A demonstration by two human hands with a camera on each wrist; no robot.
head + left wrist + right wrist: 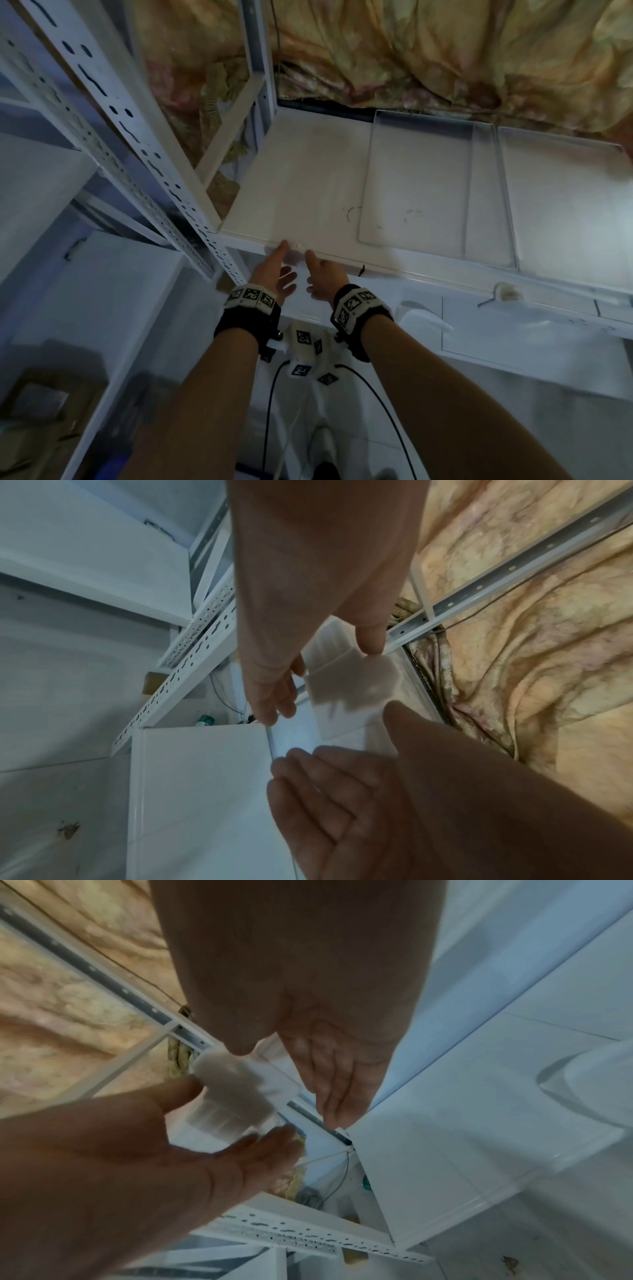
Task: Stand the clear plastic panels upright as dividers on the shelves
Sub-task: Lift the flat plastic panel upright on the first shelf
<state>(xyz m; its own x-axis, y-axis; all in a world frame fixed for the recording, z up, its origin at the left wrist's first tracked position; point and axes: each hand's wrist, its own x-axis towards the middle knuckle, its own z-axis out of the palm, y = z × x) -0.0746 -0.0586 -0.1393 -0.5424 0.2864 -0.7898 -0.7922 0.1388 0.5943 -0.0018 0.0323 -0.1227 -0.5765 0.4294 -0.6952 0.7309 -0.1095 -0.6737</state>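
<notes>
While two clear panels (428, 185) lie flat on the shelf (301, 178), left hand (274, 274) and right hand (322, 277) keep each grip spread.

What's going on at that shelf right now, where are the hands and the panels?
Both hands are at the front edge of the white shelf. The left hand and right hand have open fingers, thumbs touching a small clear clip on the lip. Two clear plastic panels lie flat on the shelf to the right, none upright yet.

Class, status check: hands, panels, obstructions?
Left hand and right hand open at shelf front edge. Clear panels lying flat. Nothing blocking.
</notes>
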